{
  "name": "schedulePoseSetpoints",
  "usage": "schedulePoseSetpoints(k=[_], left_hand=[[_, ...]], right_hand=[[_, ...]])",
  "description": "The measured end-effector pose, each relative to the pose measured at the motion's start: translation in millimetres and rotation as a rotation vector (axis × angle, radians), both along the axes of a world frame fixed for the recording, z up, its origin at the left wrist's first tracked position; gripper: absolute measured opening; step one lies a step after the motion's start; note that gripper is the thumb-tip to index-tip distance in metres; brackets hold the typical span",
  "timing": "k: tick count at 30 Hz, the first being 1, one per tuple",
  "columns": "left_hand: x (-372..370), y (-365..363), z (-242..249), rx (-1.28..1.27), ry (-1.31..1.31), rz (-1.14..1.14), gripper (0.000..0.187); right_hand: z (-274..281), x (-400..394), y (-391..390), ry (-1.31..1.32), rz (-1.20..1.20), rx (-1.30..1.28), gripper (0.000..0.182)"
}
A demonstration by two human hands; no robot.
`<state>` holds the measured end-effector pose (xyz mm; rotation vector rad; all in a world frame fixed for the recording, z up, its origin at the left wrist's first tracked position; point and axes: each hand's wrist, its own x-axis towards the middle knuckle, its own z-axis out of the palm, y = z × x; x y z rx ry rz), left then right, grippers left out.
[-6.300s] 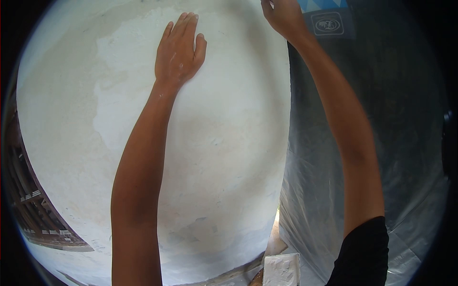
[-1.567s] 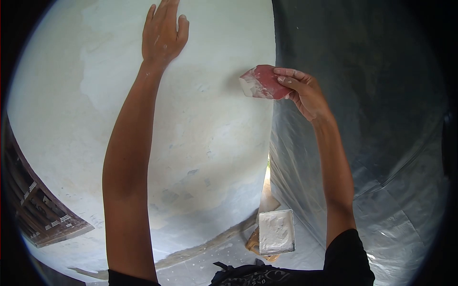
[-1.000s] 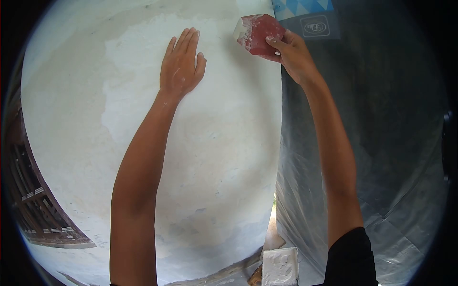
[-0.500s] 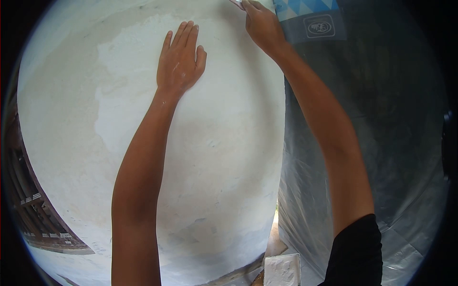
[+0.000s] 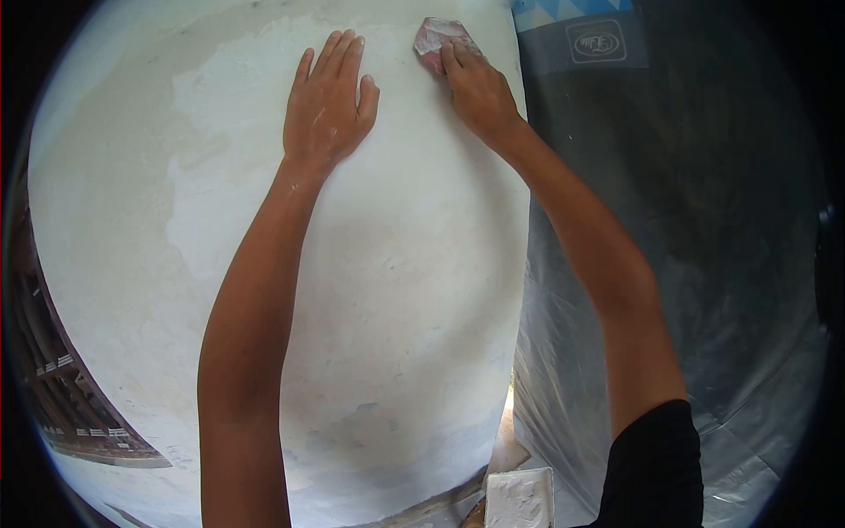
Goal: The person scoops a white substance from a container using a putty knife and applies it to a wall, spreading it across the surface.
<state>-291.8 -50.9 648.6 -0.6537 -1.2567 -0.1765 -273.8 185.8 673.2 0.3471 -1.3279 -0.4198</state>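
My left hand (image 5: 327, 106) lies flat on the white wall (image 5: 396, 264), fingers stretched upward and thumb slightly apart, with white specks on its back. To the right of it, my right hand (image 5: 482, 95) grips a flat, reddish scraper (image 5: 440, 40) smeared with white paste. The scraper lies against the upper part of the wall, close to its right edge. Its lower right corner is hidden under my fingers. Damp-looking greyish patches and brighter white areas mark the wall's surface.
Dark plastic sheeting (image 5: 687, 220) with a blue-and-white band (image 5: 563, 11) hangs along the wall's right edge. Low down stands a square container of white paste (image 5: 519, 499). Dark wooden framework (image 5: 66, 370) shows at the far left.
My right hand has drawn the scraper downward from the top edge, bringing it into full view. My left hand stays on the wall, shifted slightly up and left in the picture.
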Motion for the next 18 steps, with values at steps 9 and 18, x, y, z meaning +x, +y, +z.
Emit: schedulePoseSetpoints(k=[9,18], left_hand=[[4.1,1.4,0.5,0.015,-0.014,0.027,0.051],[1.8,-0.9,-0.4,0.010,-0.004,0.006,0.051]], right_hand=[[24.1,43.2,-7.0,-0.124,0.210,-0.144,0.032],[15.2,3.3,-26.8,-0.014,0.018,-0.009,0.035]])
